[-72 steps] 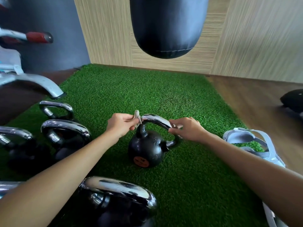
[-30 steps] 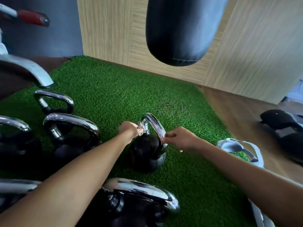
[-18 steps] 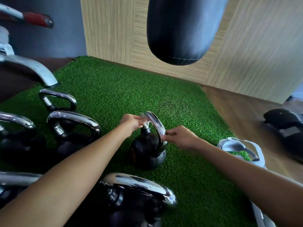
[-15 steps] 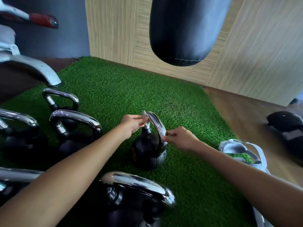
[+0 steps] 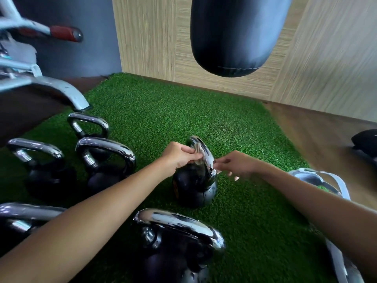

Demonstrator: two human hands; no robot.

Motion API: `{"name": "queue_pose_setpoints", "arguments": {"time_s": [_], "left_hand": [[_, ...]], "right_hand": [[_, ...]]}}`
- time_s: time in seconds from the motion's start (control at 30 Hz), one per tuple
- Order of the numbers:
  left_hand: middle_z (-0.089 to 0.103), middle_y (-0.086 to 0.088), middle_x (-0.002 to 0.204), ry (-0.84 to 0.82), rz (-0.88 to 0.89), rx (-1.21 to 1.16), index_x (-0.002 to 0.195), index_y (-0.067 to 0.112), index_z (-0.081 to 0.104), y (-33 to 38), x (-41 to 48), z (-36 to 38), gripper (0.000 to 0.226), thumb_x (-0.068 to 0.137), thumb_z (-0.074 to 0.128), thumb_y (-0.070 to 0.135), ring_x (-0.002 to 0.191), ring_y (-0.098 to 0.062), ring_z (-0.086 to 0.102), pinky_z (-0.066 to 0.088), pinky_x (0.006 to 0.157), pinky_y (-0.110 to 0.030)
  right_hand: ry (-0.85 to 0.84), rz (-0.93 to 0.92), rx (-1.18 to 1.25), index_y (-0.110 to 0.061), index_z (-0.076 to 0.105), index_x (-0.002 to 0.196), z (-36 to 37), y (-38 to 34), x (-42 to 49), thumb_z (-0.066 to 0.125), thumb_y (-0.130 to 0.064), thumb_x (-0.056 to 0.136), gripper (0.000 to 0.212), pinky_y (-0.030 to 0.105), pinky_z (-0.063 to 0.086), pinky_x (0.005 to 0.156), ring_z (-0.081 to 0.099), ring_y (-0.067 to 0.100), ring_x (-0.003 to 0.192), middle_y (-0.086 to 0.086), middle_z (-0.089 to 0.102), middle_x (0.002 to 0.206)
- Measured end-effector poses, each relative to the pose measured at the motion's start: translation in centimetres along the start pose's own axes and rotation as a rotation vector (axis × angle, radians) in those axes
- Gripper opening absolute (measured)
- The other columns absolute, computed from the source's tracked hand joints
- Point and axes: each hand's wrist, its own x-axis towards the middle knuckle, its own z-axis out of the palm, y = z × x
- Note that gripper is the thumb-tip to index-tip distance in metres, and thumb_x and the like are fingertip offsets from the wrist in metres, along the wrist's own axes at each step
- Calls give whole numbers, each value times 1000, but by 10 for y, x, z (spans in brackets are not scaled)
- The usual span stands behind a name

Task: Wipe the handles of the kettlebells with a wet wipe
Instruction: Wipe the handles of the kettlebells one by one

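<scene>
- The left hand (image 5: 179,157) pinched the wipe (image 5: 197,149) against the handle (image 5: 207,160).
- The right hand (image 5: 237,165) was beside the handle, blurred; its grip cannot be told.
- The kettlebell (image 5: 193,186) stood on the grass (image 5: 204,119).

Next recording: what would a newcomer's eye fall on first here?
First, the small black kettlebell with a chrome handle at the middle of the green artificial-turf mat: the left hand grips a pale wet wipe against the handle's top, the right hand blurred beside it. Next, the dark punching bag hanging overhead, and the other chrome-handled kettlebells crowding the left.
</scene>
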Motion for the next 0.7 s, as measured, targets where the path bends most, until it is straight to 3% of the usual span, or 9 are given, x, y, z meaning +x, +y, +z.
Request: {"name": "queue_pose_setpoints", "arguments": {"time_s": [0.1, 0.2, 0.3, 0.43, 0.5, 0.6, 0.7], "left_hand": [[77, 10, 101, -142, 26, 104, 99, 21, 80, -12, -8, 1, 39, 67, 92, 41, 103, -11, 66, 49, 92, -31], [78, 10, 96, -241, 139, 277, 96, 20, 82, -19, -20, 7, 36, 68, 92, 39, 95, -11, 70, 56, 91, -37], [78, 9, 100, -213, 292, 441, 102, 18, 81, -15, -16, 5, 40, 70, 90, 40, 91, -8, 71, 57, 87, -30], [79, 3, 93, -291, 417, 627, 98, 14, 82, -23, -14, 10, 30, 76, 88, 33, 79, -12, 71, 49, 70, -21], [79, -1, 93, -307, 428, 698, 96, 11, 81, -27, -12, 15, 30, 77, 87, 32, 76, -14, 68, 43, 63, -17], [78, 1, 97, -349, 347, 732, 100, 13, 80, -19, -8, 13, 32, 78, 86, 36, 85, -13, 68, 48, 73, -22], [78, 5, 92, -446, 96, 756, 100, 19, 80, -5, -1, -6, 27, 84, 81, 40, 89, -13, 71, 51, 85, -28]], "right_hand": [[2, 2, 28, 0, 68, 120, -2, 0, 3, 59, -20, 98, 31, 16, 48, 51, 60, 9, 72, -5, 57, 139], [15, 3, 70, -4, 70, 116, 1, 5, 6, 61, -21, 97, 27, 26, 51, 63, 61, 14, 79, 0, 55, 146], [26, -1, 66, -10, 71, 116, 2, 7, 5, 61, -25, 97, 26, 32, 51, 69, 63, 22, 90, -6, 58, 139], [65, -19, 71, -11, 71, 117, 7, 10, 2, 60, -26, 99, 26, 25, 48, 60, 58, 14, 72, -14, 66, 108], [93, 0, 99, -18, 72, 115, 10, 12, 0, 61, -30, 97, 24, 28, 48, 63, 56, 19, 71, -13, 69, 105], [160, 19, 121, -29, 75, 102, 15, 15, -1, 66, -37, 92, 15, 33, 46, 63, 52, 22, 71, -10, 76, 98], [379, -51, -82, -29, 71, 117, 18, 11, -7, 76, -37, 85, 33, 20, 51, 56, 63, 10, 63, -10, 75, 97]]}}
